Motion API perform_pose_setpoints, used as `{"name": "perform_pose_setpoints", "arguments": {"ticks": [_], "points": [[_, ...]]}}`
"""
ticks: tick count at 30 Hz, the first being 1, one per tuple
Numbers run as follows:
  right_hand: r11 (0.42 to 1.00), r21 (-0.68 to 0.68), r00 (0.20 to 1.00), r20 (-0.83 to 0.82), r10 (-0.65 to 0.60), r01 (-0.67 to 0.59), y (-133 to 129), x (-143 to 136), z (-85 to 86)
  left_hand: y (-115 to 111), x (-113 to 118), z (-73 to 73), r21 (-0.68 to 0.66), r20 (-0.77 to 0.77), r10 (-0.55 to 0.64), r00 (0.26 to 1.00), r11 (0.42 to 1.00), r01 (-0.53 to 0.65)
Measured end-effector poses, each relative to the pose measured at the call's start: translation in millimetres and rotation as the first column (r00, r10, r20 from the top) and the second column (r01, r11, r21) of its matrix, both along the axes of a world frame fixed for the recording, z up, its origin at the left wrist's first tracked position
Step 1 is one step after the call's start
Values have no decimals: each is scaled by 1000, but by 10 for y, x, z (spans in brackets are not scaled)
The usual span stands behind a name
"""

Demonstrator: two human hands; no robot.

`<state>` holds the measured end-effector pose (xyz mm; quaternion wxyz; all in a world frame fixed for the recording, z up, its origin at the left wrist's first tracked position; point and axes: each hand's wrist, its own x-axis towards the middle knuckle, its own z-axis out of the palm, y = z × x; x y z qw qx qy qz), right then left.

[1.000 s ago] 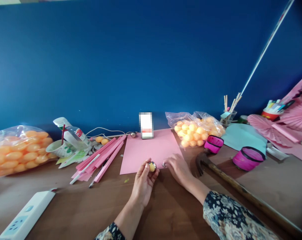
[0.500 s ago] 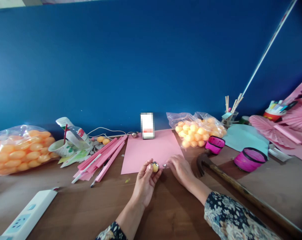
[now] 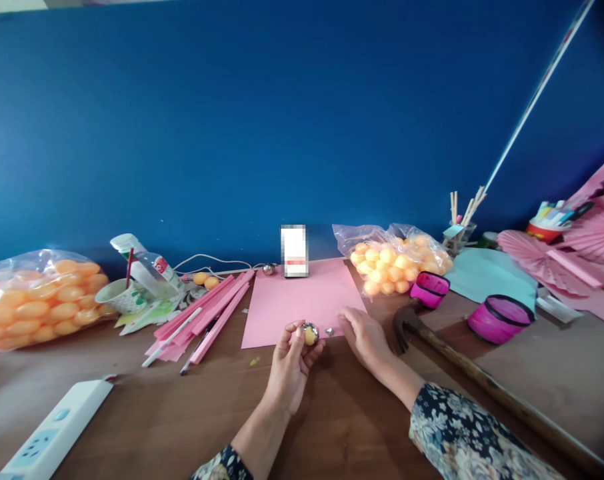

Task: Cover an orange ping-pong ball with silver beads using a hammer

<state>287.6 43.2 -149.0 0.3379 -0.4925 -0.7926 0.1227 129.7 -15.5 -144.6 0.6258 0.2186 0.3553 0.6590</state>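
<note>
My left hand (image 3: 293,365) is closed round a shiny silver ball with a yellow patch (image 3: 311,334), held between thumb and fingers at the near edge of a pink paper sheet (image 3: 305,300). Just right of it, a small shiny silver piece (image 3: 330,331) lies on the sheet, too small to make out its kind. Beyond that piece, my right hand (image 3: 365,337) is open, fingers stretched out over the sheet's right edge with nothing visible in them. Another silver ball (image 3: 269,269) rests at the sheet's far left corner, beside a propped phone (image 3: 295,252).
Pink paper strips (image 3: 207,310) and a bag of orange balls (image 3: 45,300) lie left, above a power strip (image 3: 57,427). A second ball bag (image 3: 389,260), a wooden-handled hammer (image 3: 462,353) and magenta mesh cups (image 3: 501,321) occupy the right. A blue wall (image 3: 282,120) stands behind.
My right hand has let go of the small silver piece and drawn slightly to the right of it, its fingers opening. My left hand still holds the silver ball in nearly the same place.
</note>
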Motion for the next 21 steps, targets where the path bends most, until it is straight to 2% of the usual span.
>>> {"name": "perform_pose_setpoints", "arguments": {"ticks": [5, 9, 11, 15, 18, 21], "points": [[991, -121, 965, -260, 28, -61, 3, 4, 21, -4, 5, 19, 9, -4, 5, 1000, 1000, -5], [936, -303, 858, -514, 0, -181, -49, -28, 72, -1, 5, 16, 3, 25, -37, 999, 999, 37], [905, -349, 796, -605, -20, -242, -95, -59, 99, 3, 5, 3, -1, 29, -54, 998, 999, 54], [847, -416, 701, -709, -74, -332, -207, -143, 134, 8, 9, -27, 33, 1, -21, 1000, 999, 21], [791, -438, 624, -776, -93, -427, -286, -207, 148, 4, 16, -33, 66, -31, -38, 999, 997, 40], [780, -421, 590, -803, -83, -463, -330, -244, 147, -3, 27, -24, 74, -55, -47, 997, 996, 51]]}}
